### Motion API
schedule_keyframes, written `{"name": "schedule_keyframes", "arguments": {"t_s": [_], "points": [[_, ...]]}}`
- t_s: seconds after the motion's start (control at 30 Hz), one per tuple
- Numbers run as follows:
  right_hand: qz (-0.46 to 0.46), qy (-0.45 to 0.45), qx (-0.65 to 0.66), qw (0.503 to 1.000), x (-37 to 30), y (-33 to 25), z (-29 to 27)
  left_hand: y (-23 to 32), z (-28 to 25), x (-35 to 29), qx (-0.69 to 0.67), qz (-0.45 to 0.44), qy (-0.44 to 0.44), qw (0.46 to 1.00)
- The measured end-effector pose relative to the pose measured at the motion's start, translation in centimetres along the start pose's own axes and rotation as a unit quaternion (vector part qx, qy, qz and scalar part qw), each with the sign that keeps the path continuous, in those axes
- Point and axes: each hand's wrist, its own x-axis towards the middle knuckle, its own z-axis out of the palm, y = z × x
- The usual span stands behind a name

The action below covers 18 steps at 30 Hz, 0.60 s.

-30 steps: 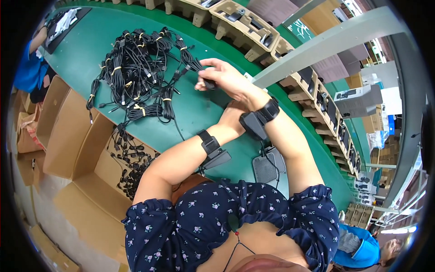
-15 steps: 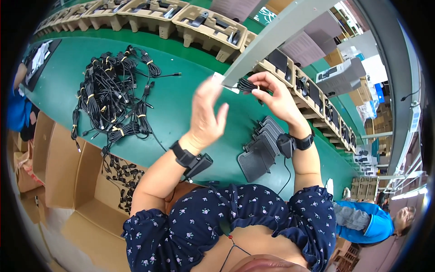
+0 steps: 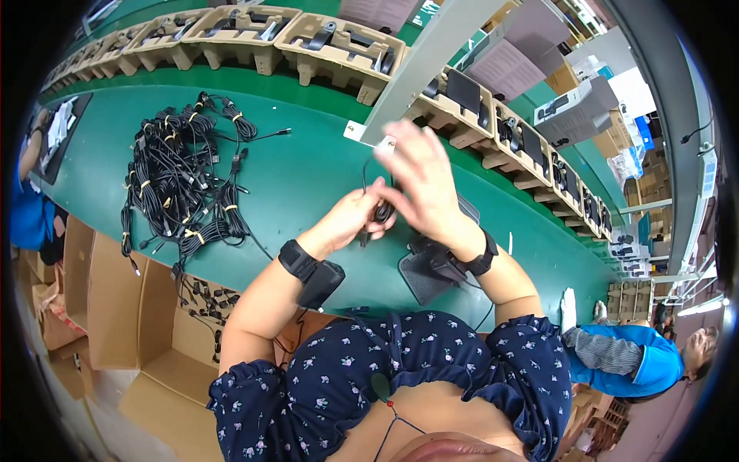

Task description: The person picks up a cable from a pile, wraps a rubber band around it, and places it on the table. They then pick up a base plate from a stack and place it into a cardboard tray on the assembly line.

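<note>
My left hand (image 3: 356, 219) is closed around a coiled black cable (image 3: 382, 211) above the middle of the green bench. Part of the coil is hidden behind the fingers, and one strand curves up from it. Just right of it and higher, my right hand (image 3: 422, 185) has its fingers stretched out and blurred, its thumb close to the coil. To the left lies a large heap of black cables (image 3: 173, 173), many bundled with pale ties. Flat black stands or plates (image 3: 423, 277) lie below my right wrist.
Moulded pulp trays (image 3: 339, 58) holding black parts line the far side. A grey metal post (image 3: 419, 73) rises from the green bench (image 3: 308, 146). An open cardboard box (image 3: 154, 331) with cables stands lower left. A person in blue (image 3: 616, 358) is at the right; another person's arm shows far left.
The cable has passed from my right hand to my left. My left hand has come down and closed; my right hand has moved left with its fingers opened out.
</note>
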Motion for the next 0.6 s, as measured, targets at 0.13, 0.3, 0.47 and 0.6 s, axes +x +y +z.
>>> {"name": "schedule_keyframes", "arguments": {"t_s": [0.13, 0.3, 0.47, 0.6], "points": [[-0.114, -0.189, 0.028, 0.975, -2.2, 0.0, -0.2, 0.4, 0.6, -0.6, 0.084, -0.051, 0.043, 0.994], [-0.051, -0.224, -0.018, 0.973, -2.9, 0.0, -1.9, 0.1, 0.0, -0.4, 0.082, -0.039, -0.096, 0.991], [0.078, -0.095, -0.069, 0.990, -1.4, 4.5, -3.6, 0.1, -0.8, -0.4, 0.103, 0.041, 0.042, 0.993], [0.261, -0.019, -0.128, 0.957, 2.1, 9.8, -5.8, -0.4, -1.3, 0.3, 0.139, 0.073, 0.086, 0.984]]}}
